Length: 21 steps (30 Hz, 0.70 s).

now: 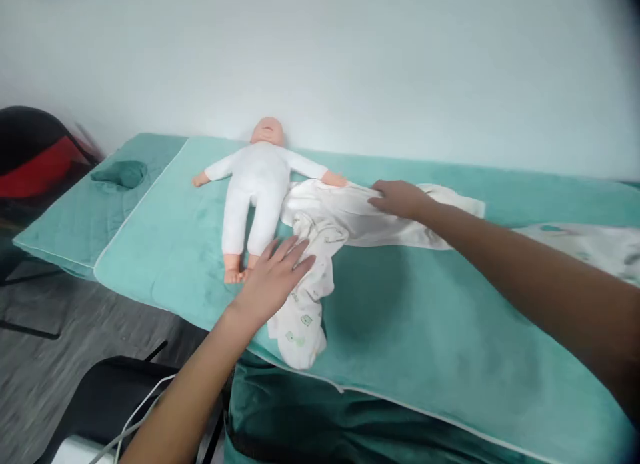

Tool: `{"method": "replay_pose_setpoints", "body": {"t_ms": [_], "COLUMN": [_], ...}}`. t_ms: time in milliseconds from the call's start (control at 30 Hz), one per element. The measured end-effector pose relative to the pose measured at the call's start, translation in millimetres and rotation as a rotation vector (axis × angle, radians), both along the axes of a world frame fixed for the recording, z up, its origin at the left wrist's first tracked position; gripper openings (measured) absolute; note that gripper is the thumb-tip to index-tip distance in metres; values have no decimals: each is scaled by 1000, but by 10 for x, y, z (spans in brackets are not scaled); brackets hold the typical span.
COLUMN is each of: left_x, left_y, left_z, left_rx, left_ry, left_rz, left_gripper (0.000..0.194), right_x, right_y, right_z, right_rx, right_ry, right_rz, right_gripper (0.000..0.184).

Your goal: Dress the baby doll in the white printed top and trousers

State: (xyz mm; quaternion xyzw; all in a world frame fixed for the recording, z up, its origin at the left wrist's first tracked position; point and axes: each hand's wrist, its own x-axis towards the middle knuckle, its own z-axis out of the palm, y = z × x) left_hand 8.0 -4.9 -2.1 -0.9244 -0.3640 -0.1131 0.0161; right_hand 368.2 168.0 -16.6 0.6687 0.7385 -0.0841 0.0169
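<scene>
A baby doll (255,184) in a white bodysuit lies on its back on a teal padded table (410,331), head toward the wall. Beside it, to the right, lies a white baby garment (345,217) with small green prints, one leg trailing toward the table's near edge. My left hand (273,277) rests flat on that leg, fingers stretched out, close to the doll's feet. My right hand (397,199) lies on the garment's upper part, fingers curled down against the cloth.
A second printed cloth (590,244) lies at the right end of the table. A dark green bundle (120,174) sits at the left end. A black and red chair (35,157) stands left; a black seat with a white cable (135,411) is below.
</scene>
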Motion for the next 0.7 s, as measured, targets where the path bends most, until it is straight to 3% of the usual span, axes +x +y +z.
{"method": "replay_pose_setpoints", "body": {"t_ms": [133, 233, 300, 400, 500, 600, 700], "left_x": [358, 623, 757, 870, 901, 919, 999], "left_y": [-106, -194, -245, -275, -267, -289, -401], "left_z": [-2, 68, 113, 153, 196, 297, 442], "left_rx": [50, 102, 82, -6, -24, 9, -17], "left_ry": [-17, -91, -111, -30, -12, -242, -633], "left_rz": [-35, -22, -11, -10, 101, 282, 388], "left_gripper": [24, 29, 40, 35, 20, 19, 16], "right_x": [-537, -851, -916, -821, -595, -364, -257], "right_y": [-959, -1689, -2085, -2491, -2712, -2823, -2880], "right_z": [238, 445, 585, 755, 843, 876, 876], "right_rx": [-3, -17, 7, -17, -61, -139, -208], "right_ry": [-21, -66, -112, -147, -111, 23, 260], "right_rz": [322, 604, 666, 594, 334, 129, 69], "right_gripper": [32, 31, 35, 36, 38, 53, 53]}}
